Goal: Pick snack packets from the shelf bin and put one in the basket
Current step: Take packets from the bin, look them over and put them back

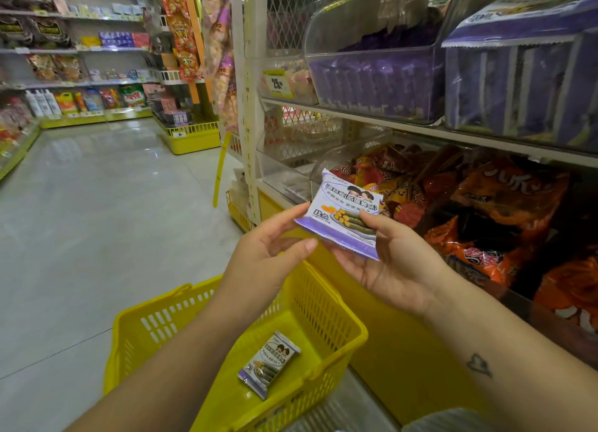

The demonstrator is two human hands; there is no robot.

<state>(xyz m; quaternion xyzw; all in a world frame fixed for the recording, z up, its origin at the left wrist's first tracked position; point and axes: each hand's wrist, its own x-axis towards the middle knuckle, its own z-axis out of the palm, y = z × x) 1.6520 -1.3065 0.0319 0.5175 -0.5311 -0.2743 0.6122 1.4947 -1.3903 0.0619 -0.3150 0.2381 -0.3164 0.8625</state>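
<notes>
The purple and white plastic snack packet point(339, 218) sits between both hands. The right hand point(388, 269) pinches it, thumb on top and fingers under. The left hand point(271, 244) has loose, spread fingers touching the packet's left edge. Below the fingers, a second packet point(268, 370) lies in the yellow plastic basket point(155, 321).

A lilac-and-white snack packet point(343, 214), face up and tilted, is gripped by the right hand point(388, 269); the left hand point(271, 247) touches its edge. At 7 o'clock, a matching second packet point(268, 368) lies flat in the yellow basket point(181, 305). The clear shelf bin point(372, 75) of purple packets sits at 12 o'clock.
</notes>
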